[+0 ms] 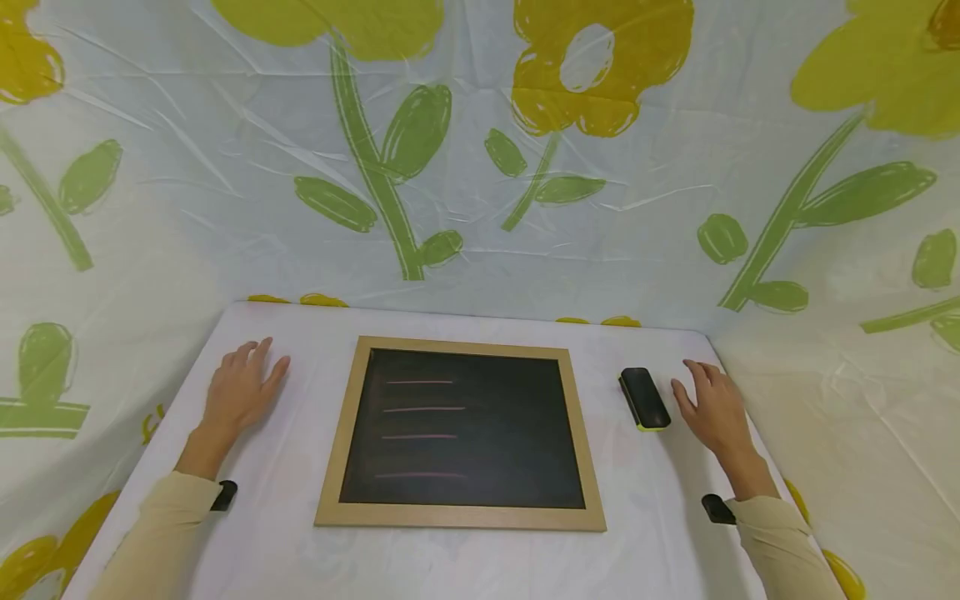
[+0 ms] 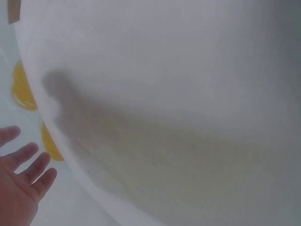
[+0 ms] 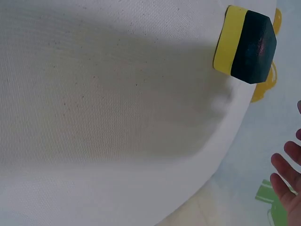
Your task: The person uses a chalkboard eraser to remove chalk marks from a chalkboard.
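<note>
A blackboard in a light wooden frame lies in the middle of the white table, with several faint pinkish chalk lines across its left half. To its right lies a board eraser, black on top; the right wrist view shows the eraser with a yellow layer underneath. My left hand is left of the board, fingers loosely spread and holding nothing. Just right of the eraser, my right hand hovers with relaxed fingers, also holding nothing. Fingers of the left hand show at the edge of the left wrist view.
The white table ends at a back edge against a hanging cloth printed with yellow flowers and green leaves. This cloth also closes in the left and right sides. A black wrist strap sits at the right cuff.
</note>
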Demonstrator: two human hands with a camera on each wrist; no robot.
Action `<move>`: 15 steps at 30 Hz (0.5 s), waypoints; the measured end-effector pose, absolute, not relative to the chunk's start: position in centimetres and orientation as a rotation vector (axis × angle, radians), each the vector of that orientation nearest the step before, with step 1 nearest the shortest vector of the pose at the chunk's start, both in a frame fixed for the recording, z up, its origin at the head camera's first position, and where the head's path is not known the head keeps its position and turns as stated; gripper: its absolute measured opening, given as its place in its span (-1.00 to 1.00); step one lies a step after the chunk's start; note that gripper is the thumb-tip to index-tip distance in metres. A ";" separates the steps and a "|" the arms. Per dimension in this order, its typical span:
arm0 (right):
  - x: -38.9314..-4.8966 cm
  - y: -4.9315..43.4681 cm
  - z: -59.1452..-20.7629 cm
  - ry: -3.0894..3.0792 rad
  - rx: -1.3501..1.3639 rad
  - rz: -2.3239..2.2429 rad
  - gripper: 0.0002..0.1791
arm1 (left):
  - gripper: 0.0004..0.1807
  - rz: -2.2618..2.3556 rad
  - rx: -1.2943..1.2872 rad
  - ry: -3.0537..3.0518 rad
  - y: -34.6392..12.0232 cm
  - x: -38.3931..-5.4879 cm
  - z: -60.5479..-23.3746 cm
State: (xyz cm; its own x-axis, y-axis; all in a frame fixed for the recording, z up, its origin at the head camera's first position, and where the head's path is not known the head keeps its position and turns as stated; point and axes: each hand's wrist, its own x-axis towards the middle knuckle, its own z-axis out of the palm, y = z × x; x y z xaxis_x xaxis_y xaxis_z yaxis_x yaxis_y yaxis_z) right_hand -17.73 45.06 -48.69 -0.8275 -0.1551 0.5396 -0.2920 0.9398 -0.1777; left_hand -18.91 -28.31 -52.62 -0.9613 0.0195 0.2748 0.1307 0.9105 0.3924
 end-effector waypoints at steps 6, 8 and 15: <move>-17.5 44.8 -48.9 -2.584 0.326 0.377 -0.56 | -0.33 -0.691 -0.088 -2.808 -27.6 -18.7 -52.6; -17.6 44.7 -49.0 -2.585 0.330 0.392 -0.58 | -0.34 -0.720 -0.090 -2.802 -27.2 -18.7 -52.6; -17.6 43.9 -49.2 -2.663 0.234 0.472 -0.62 | -0.32 -0.820 -0.106 -2.794 -26.1 -18.4 -52.8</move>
State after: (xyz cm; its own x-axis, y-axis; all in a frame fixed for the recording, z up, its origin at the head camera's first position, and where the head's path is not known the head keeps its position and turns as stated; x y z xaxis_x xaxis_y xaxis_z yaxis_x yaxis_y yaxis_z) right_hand -17.56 43.91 -49.20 -0.8958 -0.0896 0.4353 -0.2339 0.9279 -0.2903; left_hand -18.38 -26.07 -52.83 -0.9715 0.0049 0.2371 0.1322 0.8412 0.5244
